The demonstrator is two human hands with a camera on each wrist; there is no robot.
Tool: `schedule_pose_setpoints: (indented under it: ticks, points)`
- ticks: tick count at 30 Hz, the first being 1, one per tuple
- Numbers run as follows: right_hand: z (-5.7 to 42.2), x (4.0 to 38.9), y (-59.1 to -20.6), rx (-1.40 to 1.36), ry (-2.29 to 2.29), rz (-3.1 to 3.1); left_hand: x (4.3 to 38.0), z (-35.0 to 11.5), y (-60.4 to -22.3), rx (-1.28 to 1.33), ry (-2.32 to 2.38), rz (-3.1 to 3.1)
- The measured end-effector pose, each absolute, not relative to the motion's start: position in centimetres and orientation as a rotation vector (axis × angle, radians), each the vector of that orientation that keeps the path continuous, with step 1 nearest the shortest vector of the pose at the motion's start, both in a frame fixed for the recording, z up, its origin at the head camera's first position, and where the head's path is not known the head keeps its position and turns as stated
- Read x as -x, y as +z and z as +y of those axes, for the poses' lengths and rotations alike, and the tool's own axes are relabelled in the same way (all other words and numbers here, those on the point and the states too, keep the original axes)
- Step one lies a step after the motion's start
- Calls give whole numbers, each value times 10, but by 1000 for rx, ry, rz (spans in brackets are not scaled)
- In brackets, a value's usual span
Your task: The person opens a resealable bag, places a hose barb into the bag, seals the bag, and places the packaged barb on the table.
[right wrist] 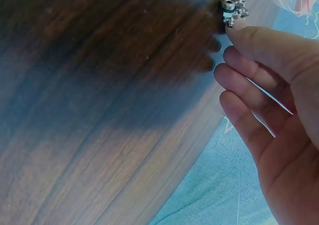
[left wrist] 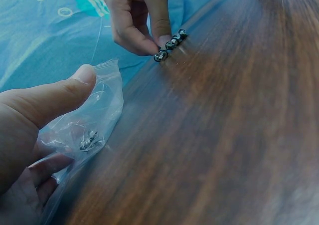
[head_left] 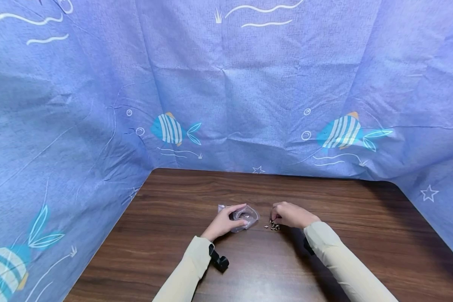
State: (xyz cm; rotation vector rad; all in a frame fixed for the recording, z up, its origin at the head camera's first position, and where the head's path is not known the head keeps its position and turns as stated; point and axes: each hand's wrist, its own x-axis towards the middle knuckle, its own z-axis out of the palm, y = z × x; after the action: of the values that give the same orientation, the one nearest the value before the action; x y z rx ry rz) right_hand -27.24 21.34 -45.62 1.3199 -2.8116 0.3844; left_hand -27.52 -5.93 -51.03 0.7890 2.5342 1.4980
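My left hand (head_left: 223,222) holds a clear plastic bag (head_left: 250,214) between thumb and fingers, its mouth spread toward the right. A few small shiny metal parts (left wrist: 89,141) lie inside the bag, seen in the left wrist view. To the right, my right hand (head_left: 292,214) reaches down to a small pile of silvery metal parts (head_left: 275,227) on the table. Its thumb and index finger pinch at one part in the pile, the fingertips right among the pieces. In the right wrist view the other fingers (right wrist: 244,117) are loosely bent beside several metal parts (right wrist: 230,5).
Both hands work over a dark brown wooden table (head_left: 173,260). A blue cloth (head_left: 256,92) with printed fish hangs behind and along its sides. Black wrist straps with a camera (head_left: 220,262) sit below the left sleeve cuff.
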Motion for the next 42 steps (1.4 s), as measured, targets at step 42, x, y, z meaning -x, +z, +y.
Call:
schedule_pose_setpoints:
  ticks: [42]
  points:
    - [185, 285, -420, -1271, 372, -2800, 276, -59, -509, -789, 1493, 2533]
